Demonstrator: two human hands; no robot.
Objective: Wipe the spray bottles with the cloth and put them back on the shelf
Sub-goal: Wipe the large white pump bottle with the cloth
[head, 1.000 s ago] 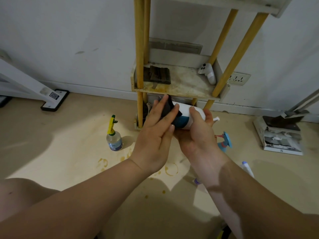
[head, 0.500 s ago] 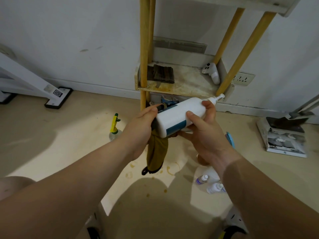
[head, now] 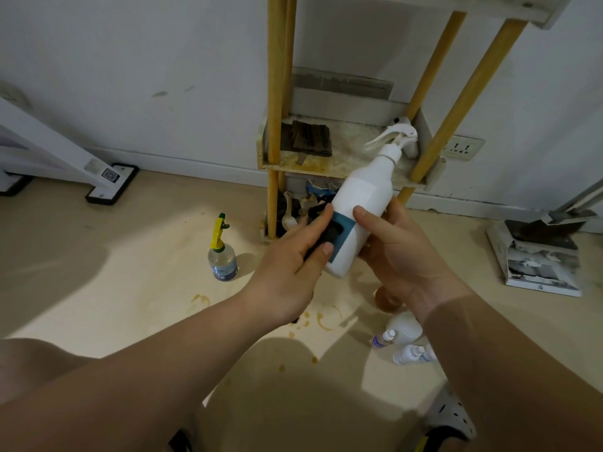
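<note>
My right hand (head: 394, 252) grips a white spray bottle (head: 362, 197) with a blue label, tilted with its white trigger nozzle up to the right. My left hand (head: 293, 265) presses a dark cloth (head: 332, 231) against the bottle's lower left side; most of the cloth is hidden under the fingers. Behind the bottle stands the wooden shelf (head: 326, 164), its low board stained. A clear spray bottle with a yellow and green nozzle (head: 222, 256) stands on the floor to the left. Small white bottles (head: 404, 344) lie on the floor below my right forearm.
A dark folded item (head: 310, 138) lies on the shelf board. Clutter sits under the shelf (head: 303, 207). A white stand with a black foot (head: 111, 184) is at left. A torn box (head: 541, 259) lies at right. A wall socket (head: 460, 146) is behind.
The bottle has swung from lying nearly level to tilted up, nozzle high to the right. The cloth that hung down from my left hand is now bunched against the bottle's lower side.
</note>
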